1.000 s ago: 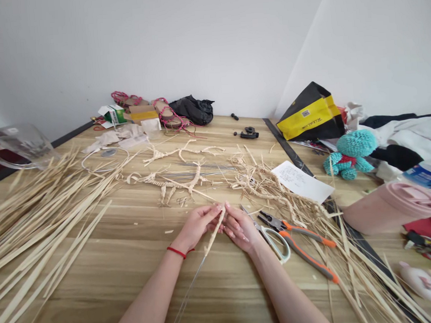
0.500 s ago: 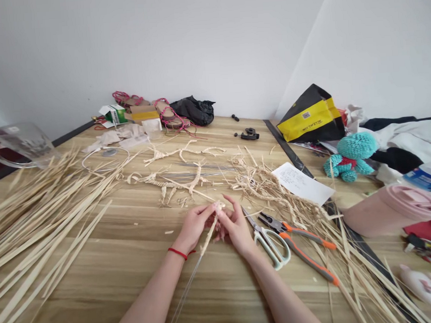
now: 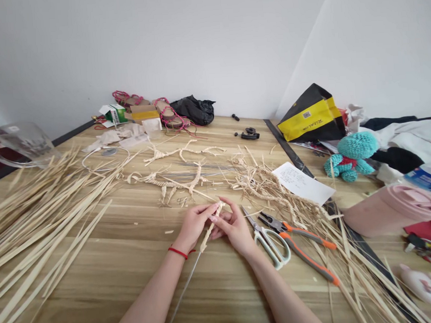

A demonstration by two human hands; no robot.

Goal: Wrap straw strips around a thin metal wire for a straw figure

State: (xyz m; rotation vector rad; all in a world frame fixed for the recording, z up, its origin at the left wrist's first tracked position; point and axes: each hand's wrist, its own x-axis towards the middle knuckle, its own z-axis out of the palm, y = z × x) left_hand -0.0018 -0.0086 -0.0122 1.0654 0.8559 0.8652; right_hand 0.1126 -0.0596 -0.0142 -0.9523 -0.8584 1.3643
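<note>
Left hand: here's the left hand [image 3: 196, 226], fingers curled and pressed in on the upper part of a straw braid [image 3: 208, 234], with a red string bracelet [image 3: 178, 253] at the wrist.
Right hand: the right hand [image 3: 235, 228] comes in from the other side, its fingertips [image 3: 215, 220] pinching near the top end of the braid, right up against the left hand.
Braid: it's held up just above the wooden table [image 3: 143, 281], tilted, with its top between both hands and a thin wire [image 3: 181, 292] running out of its lower end toward the person.
Right side: white-handled scissors [image 3: 271, 245] lie just beside the right hand, next to orange-and-grey pliers [image 3: 302, 250], with a heap of loose straw [image 3: 266, 187] and a handwritten note [image 3: 303, 183] beyond.
Left side: a big spread of long straw strips [image 3: 44, 219] fans across the table.
Ahead: two branching straw figures [image 3: 172, 182] lie on the wood, with a glass jug [image 3: 22, 144] and pink-strapped sandals [image 3: 169, 114] further back.
Far right: a teal crocheted toy [image 3: 351, 156] sits by a yellow-and-black bag [image 3: 311, 116].
</note>
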